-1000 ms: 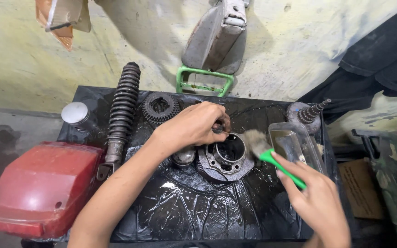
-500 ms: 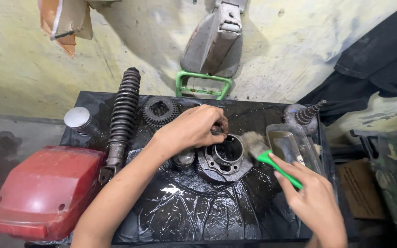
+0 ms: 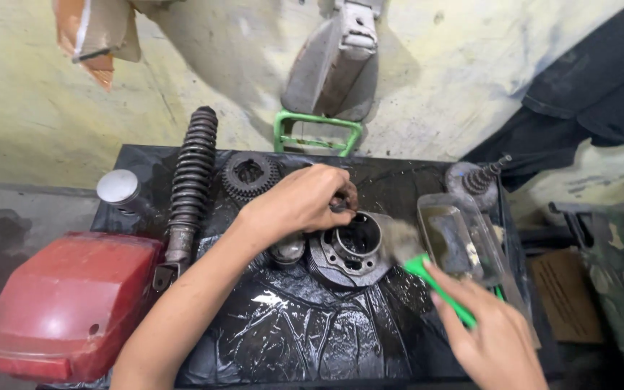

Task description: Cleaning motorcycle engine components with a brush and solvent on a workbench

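Note:
A round metal engine part (image 3: 352,251) with a wide bore lies on a black plastic-covered tray (image 3: 305,332). My left hand (image 3: 301,201) reaches over it and grips its far rim with the fingertips. My right hand (image 3: 489,328) holds a green-handled brush (image 3: 427,274); its blurred bristles touch the right side of the part.
A coil shock absorber (image 3: 188,180) and a gear (image 3: 249,175) lie at the tray's back left, by a small metal can (image 3: 118,189). A clear container of dirty liquid (image 3: 456,238) stands right. A red cover (image 3: 66,303) sits at the left. A green frame (image 3: 317,133) leans on the wall.
The brush bristles have moved in against the part's right side and blur with motion. My left hand keeps its hold on the rim.

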